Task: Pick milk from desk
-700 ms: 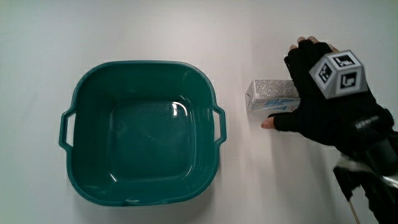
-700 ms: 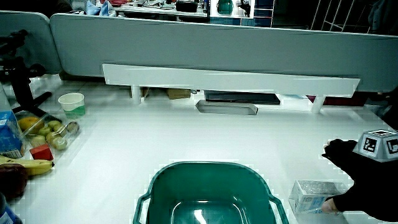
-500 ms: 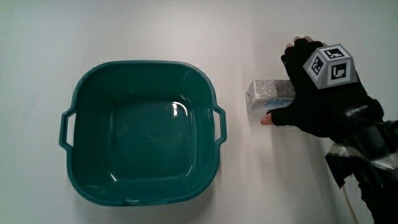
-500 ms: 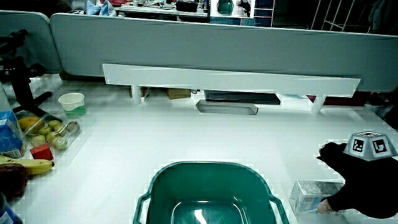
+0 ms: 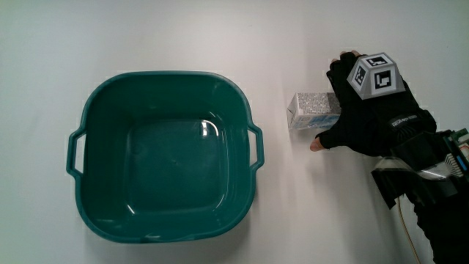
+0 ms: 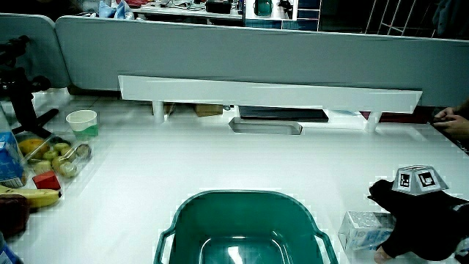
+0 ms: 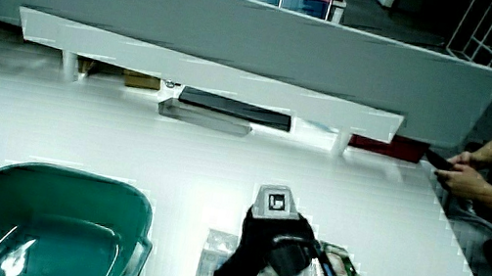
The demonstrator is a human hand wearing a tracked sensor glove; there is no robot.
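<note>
Table (image 5: 146, 37): carrying everything in view, white and bare around the two main things.
Basin (image 5: 165, 154): sitting empty on the table, teal, with a handle on each of two sides; showing in both side views (image 6: 242, 227) (image 7: 34, 223) as well.
Hand (image 5: 370, 110): lying over the end of the milk carton farthest from the basin, patterned cube (image 5: 375, 73) riding on its back, forearm trailing off toward the person.
Fingers (image 5: 341, 70): curling down over the carton's side farther from the person, with the bare thumb tip (image 5: 316, 145) pressing on the table at the side nearer to the person, so clasping the carton between them; seen in a side view as the hand (image 6: 418, 227) wrapping the carton's end.
Milk carton (image 5: 314, 110): lying on its side on the table, just beside the basin's handle but apart from it, its gabled end pointing at the basin and its other end hidden under the palm; resting flat on the table in both side views (image 6: 364, 231) (image 7: 220, 253).
Since 0.7 s ago: hand sitting lower and closer over the carton, cube nearer to the basin, fingers closing further around it; carton lying in the same spot, not lifted.
Table's edge in a side view: paper cup (image 6: 81, 122) and a tray of fruit (image 6: 51, 154) standing well apart from the basin.
</note>
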